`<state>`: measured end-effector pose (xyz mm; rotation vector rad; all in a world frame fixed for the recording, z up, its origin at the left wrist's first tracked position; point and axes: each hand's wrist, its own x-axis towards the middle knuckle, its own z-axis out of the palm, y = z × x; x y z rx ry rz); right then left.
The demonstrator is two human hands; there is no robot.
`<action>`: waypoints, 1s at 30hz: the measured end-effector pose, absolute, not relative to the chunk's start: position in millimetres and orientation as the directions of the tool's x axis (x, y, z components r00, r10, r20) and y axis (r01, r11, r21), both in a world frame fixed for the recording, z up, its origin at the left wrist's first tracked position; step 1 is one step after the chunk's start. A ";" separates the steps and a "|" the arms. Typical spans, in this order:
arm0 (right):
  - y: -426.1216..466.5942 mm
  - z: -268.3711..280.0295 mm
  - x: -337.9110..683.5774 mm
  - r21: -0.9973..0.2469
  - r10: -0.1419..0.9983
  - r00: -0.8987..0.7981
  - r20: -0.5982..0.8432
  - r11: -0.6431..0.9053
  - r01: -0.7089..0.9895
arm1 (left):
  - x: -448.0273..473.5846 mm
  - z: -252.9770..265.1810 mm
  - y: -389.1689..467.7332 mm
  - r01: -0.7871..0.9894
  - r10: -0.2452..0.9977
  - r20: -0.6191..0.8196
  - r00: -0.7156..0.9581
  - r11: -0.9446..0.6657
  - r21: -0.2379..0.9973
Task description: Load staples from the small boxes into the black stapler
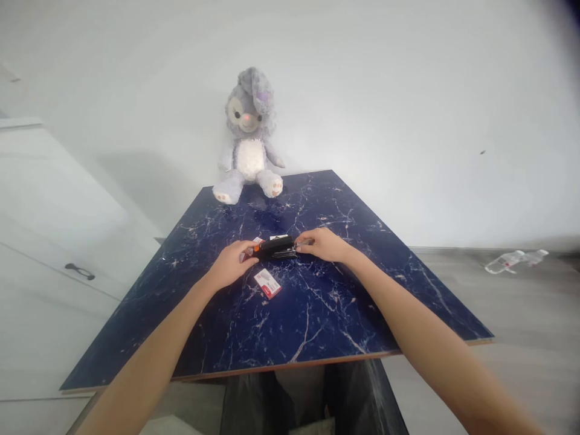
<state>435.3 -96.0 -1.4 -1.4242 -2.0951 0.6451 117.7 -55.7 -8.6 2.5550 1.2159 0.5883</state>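
Near black stapler (276,244) in left hand (232,264): red-white box (267,283), print illegible.

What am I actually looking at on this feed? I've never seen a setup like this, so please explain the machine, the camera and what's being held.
There is no machine here: you see a person's two bare hands. The single picture comes from a camera worn on that person's head, looking forward and down, so the forearms enter from the bottom.

The left hand grips one end of a black stapler. At the other end, the fingers of the right hand pinch a small greyish piece, too small to identify.

The surface is a dark blue, marble-patterned table. A small red-and-white box lies on the near side of the stapler, and a grey plush toy sits at the far edge.
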 end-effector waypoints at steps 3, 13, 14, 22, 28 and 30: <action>-95.2 -2.4 435.1 -0.670 0.945 -0.299 0.130 0.306 0.676 | 117.4 -8.3 -55.9 0.676 0.784 0.250 0.569 -0.618 0.401; -98.4 1.3 431.4 -0.474 0.917 -0.358 0.178 0.399 0.785 | 117.3 -7.5 -56.6 0.673 0.793 0.232 0.563 -0.603 0.428; -99.1 1.7 430.4 -0.431 0.908 -0.377 0.184 0.419 0.799 | 117.4 -7.4 -56.5 0.674 0.795 0.230 0.562 -0.601 0.430; -100.8 1.3 424.4 -0.285 0.915 -0.360 0.180 0.399 0.872 | 116.9 -9.1 -55.1 0.664 0.789 0.237 0.567 -0.608 0.435; -100.1 -2.0 422.9 -0.323 0.919 -0.341 0.200 0.390 0.862 | 116.7 -8.3 -55.4 0.668 0.789 0.235 0.567 -0.608 0.429; -100.6 -1.0 423.0 -0.370 0.918 -0.340 0.205 0.394 0.841 | 116.8 -8.5 -55.4 0.664 0.785 0.241 0.570 -0.614 0.427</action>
